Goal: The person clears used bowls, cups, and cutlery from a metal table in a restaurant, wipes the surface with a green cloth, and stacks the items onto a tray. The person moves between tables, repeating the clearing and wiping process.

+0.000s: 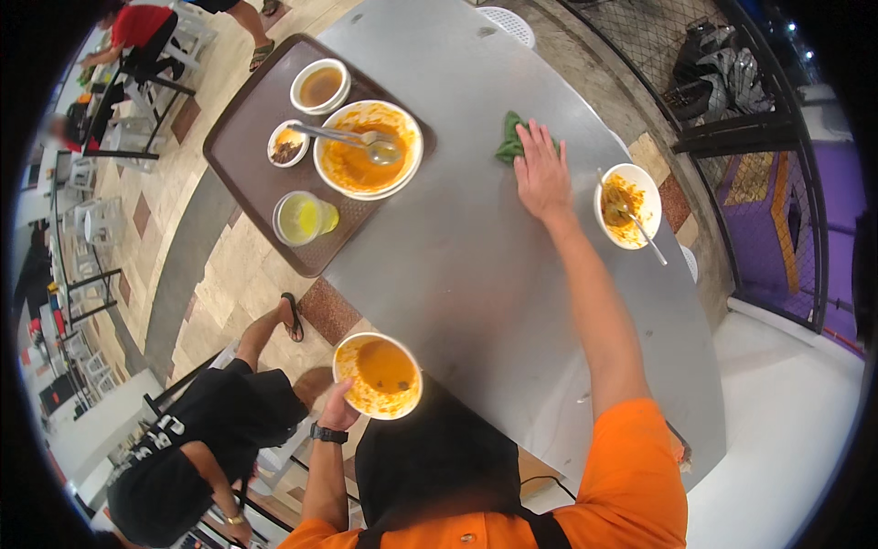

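My left hand [339, 406] holds a white bowl [377, 376] by its rim, with orange sauce left inside, off the table's near left edge. My right hand [543, 168] presses a green cloth [510, 139] onto the grey table [466, 247]. To its right stands a white bowl [627, 206] with orange food remains and cutlery. A brown tray [240, 147] at the upper left carries a large sauce-smeared bowl [368, 147] with a fork and spoon, a bowl of brown liquid [320, 86], a small dish [287, 143] of scraps and a plastic cup [302, 218] with yellow-green liquid.
A person in black [206, 418] is close on the left, beside the table. Farther off, a person in red [140, 31] is among white plastic chairs [103, 219]. A white stool [507, 26] stands past the far edge. Black mesh fencing [748, 154] runs along the right.
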Demonstrator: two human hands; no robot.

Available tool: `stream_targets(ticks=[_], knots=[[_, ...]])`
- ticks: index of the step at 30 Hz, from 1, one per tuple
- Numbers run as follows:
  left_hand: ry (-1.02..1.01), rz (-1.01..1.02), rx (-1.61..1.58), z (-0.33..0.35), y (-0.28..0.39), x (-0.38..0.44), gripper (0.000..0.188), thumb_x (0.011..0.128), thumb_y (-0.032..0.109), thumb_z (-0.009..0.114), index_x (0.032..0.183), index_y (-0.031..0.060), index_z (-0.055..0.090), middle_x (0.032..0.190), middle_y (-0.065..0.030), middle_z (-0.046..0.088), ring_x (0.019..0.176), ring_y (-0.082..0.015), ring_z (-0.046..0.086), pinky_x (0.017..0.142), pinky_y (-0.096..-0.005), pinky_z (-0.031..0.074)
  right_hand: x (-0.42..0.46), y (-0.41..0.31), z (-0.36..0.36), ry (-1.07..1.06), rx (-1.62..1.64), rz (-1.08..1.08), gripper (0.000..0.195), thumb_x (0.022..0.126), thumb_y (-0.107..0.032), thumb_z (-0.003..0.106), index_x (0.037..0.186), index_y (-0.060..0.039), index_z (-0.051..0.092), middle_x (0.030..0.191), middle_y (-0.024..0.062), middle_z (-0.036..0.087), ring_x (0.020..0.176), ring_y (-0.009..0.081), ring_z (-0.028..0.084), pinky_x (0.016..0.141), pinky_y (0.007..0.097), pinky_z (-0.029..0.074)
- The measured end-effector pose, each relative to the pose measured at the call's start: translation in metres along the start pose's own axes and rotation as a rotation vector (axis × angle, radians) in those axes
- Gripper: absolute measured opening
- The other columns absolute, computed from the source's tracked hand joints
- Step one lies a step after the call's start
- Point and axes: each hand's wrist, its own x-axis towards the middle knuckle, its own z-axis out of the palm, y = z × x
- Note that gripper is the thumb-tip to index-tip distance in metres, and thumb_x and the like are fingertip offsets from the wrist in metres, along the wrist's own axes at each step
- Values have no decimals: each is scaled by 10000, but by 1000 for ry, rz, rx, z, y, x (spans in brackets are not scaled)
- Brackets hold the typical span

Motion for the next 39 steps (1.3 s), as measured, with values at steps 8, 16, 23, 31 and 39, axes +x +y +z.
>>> stream_targets(ticks=[8, 16, 23, 31, 39], knots=[[139, 71, 158, -92, -7, 23, 682, 1096, 549, 348, 1573, 63, 348, 1563, -114, 479, 1423, -252, 488, 1186, -427, 411, -41, -81, 1, -214, 28, -173, 559, 1036, -277, 496, 1580, -182, 408, 1653, 69, 375, 1528, 293, 335, 1241, 591, 221], [-154, 1, 384, -75, -11, 156, 665, 1108, 496, 392, 1609, 73, 279, 1595, -98, 412, 1457, -223, 417, 1184, -408, 387, -169, -208, -17, -423, 141, -177, 636, 964, -215, 579, 1579, -192, 417, 1647, 59, 388, 1529, 284, 338, 1228, 604, 240], [-335, -57, 356, -42, -9, 169, 721, 1082, 590, 358, 1601, 95, 286, 1583, -98, 425, 1450, -246, 433, 1160, -426, 422, -253, -263, -10, -372, 196, -258, 497, 953, -174, 576, 1448, -207, 550, 1554, 9, 510, 1466, 227, 448, 1231, 570, 273], [-349, -177, 382, -44, -32, 146, 743, 1083, 587, 371, 1628, 101, 235, 1616, -79, 378, 1476, -235, 396, 1181, -421, 393, -263, -255, -54, -127, 531, 248, 395, 1026, -94, 494, 1420, -101, 533, 1460, 94, 580, 1402, 284, 511, 1245, 536, 239], [-374, -237, 428, -33, -38, 163, 760, 1069, 591, 415, 1618, 92, 252, 1621, -90, 389, 1471, -243, 418, 1199, -432, 383, -230, -220, -58, -68, 301, 464, 532, 1043, -180, 523, 1539, -34, 398, 1579, 159, 453, 1499, 340, 380, 1237, 589, 192]])
